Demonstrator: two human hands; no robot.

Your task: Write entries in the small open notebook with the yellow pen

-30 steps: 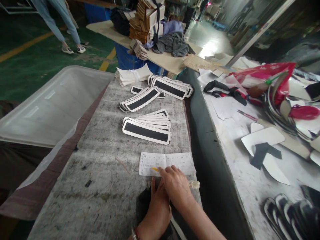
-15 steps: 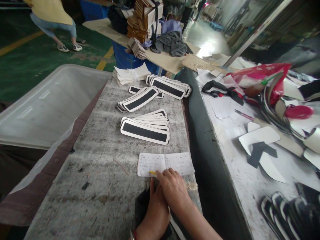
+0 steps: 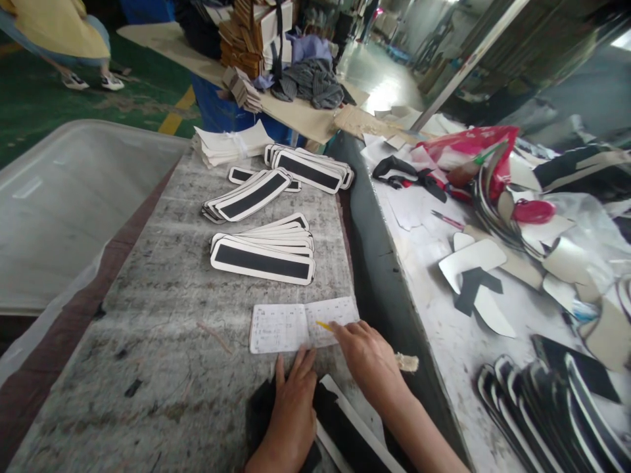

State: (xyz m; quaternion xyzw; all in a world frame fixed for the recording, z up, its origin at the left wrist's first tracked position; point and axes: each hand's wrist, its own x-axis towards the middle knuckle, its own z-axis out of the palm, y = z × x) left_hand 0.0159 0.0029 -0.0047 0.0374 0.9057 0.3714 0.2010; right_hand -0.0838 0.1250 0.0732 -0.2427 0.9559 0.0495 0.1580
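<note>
An open notebook (image 3: 279, 332) with handwriting on its pages lies on the worn grey table (image 3: 162, 355). My right hand (image 3: 369, 355) is closed around a yellow pen or pencil (image 3: 324, 325), its tip over the right page. At the notebook's lower edge, my left hand (image 3: 296, 401) rests with fingers stretched out, holding nothing. Beneath and beside my hands are black-and-white strips (image 3: 352, 424), partly hidden by my arms. Beyond the notebook, a fanned stack of white-edged black strips (image 3: 263, 259) lies flat.
More strip stacks (image 3: 254, 197) and a tied bundle of white sheets (image 3: 231, 146) lie farther back. A grey bin (image 3: 93, 190) stands left. On the right, a white table (image 3: 424, 276) carries cut pieces and curved black-and-white parts (image 3: 537, 407). A person (image 3: 64, 33) is at upper left.
My right hand has moved right, off my left hand, bringing the yellow writing tool from the left page to the right page. The view has turned right, so the surroundings appear farther left.
</note>
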